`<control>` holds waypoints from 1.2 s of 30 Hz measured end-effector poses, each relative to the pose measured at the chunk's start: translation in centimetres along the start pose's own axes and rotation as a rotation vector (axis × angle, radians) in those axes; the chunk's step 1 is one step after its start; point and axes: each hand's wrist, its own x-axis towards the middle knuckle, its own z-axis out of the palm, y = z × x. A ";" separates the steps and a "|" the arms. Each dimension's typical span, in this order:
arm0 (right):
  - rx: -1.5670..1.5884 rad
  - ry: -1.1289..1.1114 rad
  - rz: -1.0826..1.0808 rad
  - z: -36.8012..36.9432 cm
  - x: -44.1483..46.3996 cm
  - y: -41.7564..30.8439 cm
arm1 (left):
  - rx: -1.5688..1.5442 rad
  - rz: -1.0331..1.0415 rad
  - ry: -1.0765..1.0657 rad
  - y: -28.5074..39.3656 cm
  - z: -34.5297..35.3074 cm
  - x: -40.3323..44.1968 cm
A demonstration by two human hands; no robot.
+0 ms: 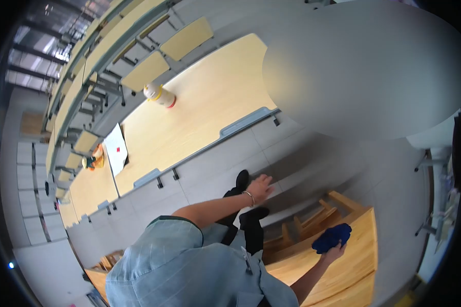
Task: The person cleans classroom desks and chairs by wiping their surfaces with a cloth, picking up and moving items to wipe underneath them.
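My right hand point(335, 254) grips a bunched dark blue cloth point(332, 238) over the edge of a wooden tabletop point(338, 279). The fingers are partly hidden behind the cloth, and I cannot tell how firmly it touches the wood. My left hand point(260, 189), with a bracelet at the wrist, is held out over the floor with its fingers apart and nothing in it. Below it show my black shoes point(254, 217).
Wooden stool-like pieces point(312, 222) stand against the wooden table. A long pale table point(205, 102) ahead bears a cream bottle point(160, 95) and a white sheet point(117, 149). Chairs point(188, 38) line its far side. A blurred patch hides the upper right.
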 end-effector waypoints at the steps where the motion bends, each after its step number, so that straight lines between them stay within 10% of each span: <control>1: 0.052 -0.070 0.001 2.2 -1.6 -1.1 | -0.050 -0.039 0.028 -0.9 -1.6 -0.2; 7: -0.015 -0.422 0.168 24.1 -9.5 -4.3 | -0.216 -0.129 0.375 -6.8 -13.5 -0.8; 13: -0.627 -1.076 -1.111 51.1 -19.7 -0.9 | -0.043 -0.287 0.941 -16.8 -25.1 0.1; 20: -0.891 -1.604 -1.785 68.1 -27.0 10.3 | 0.047 -0.640 1.139 -25.3 -28.7 4.9; 29: -1.478 -0.092 -1.512 81.3 -0.7 -3.0 | 0.209 -0.730 0.853 -23.9 -25.5 7.7; 32: -1.627 -0.029 -1.397 85.6 -6.0 -0.5 | 0.228 -0.772 0.800 -23.9 -25.2 7.9; 36: -1.269 -0.855 -1.797 89.4 -22.6 5.9 | 0.243 -0.780 0.773 -23.8 -25.1 7.6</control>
